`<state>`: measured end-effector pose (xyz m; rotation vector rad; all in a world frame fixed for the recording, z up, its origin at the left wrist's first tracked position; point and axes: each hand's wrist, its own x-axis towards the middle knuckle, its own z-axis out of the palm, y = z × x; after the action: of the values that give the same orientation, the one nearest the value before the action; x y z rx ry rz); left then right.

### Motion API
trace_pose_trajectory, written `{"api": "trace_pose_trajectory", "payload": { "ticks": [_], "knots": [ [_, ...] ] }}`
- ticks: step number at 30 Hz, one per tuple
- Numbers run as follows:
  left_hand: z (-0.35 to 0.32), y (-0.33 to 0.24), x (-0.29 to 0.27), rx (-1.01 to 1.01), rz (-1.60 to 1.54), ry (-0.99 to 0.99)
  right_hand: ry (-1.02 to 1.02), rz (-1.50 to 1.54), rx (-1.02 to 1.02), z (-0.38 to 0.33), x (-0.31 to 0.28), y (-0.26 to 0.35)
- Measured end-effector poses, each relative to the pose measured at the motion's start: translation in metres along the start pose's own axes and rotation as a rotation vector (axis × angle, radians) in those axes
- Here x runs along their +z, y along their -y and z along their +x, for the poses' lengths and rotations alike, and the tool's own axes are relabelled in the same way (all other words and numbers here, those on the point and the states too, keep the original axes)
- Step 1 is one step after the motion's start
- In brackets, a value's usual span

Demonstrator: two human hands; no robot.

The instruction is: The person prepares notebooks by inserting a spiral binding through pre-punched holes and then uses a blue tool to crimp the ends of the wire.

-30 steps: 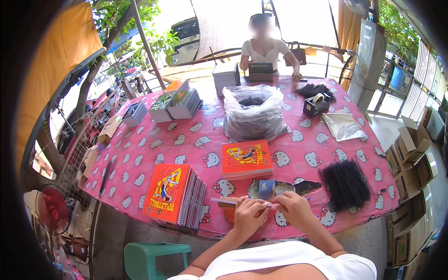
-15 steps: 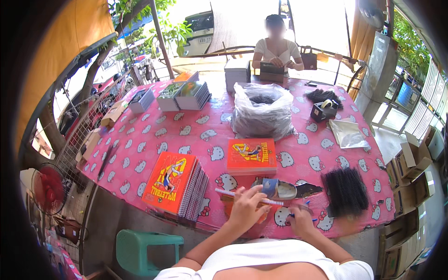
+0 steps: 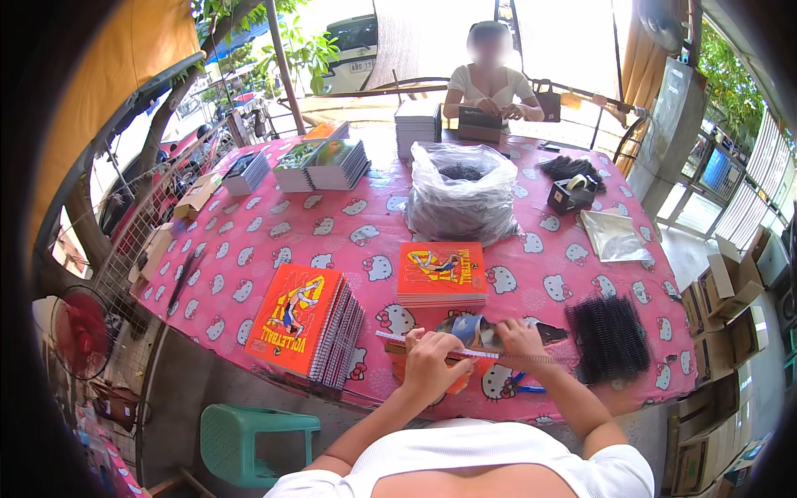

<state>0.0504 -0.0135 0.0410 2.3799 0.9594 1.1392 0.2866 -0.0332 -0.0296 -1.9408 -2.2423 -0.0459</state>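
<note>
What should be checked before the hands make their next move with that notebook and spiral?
1. Left hand rests on the notebook: ok.
2. Right hand is at the spiral along the notebook's top edge: ok.
3. Spiral threaded through every hole: cannot tell, too small.
4. Spare black coils lie close beside the right hand: ok.
5. Finished stack sits apart on the left, not in the way: ok.
6. Blue-handled tool lies at the table edge, partly under the right forearm: not ok, could get knocked off.

Both hands, left [image 3: 432,361] & right [image 3: 521,339], hold notebook [image 3: 432,365] w/ spiral coil [image 3: 498,356] on pink table [image 3: 349,232]
</note>
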Motion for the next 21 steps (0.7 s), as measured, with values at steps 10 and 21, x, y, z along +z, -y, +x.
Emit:
{"api": "trace_pose_trajectory", "payload": {
  "ticks": [10, 21],
  "knots": [
    [-0.003, -0.008, 0.003, -0.012, 0.05, -0.045, -0.004, 0.109, 0.009, -0.003, -0.005, 0.029],
    [-0.004, -0.004, 0.002, 0.027, -0.025, -0.048, -0.138, 1.743, -0.362, 0.005, -0.028, -0.038]
  ]
}}
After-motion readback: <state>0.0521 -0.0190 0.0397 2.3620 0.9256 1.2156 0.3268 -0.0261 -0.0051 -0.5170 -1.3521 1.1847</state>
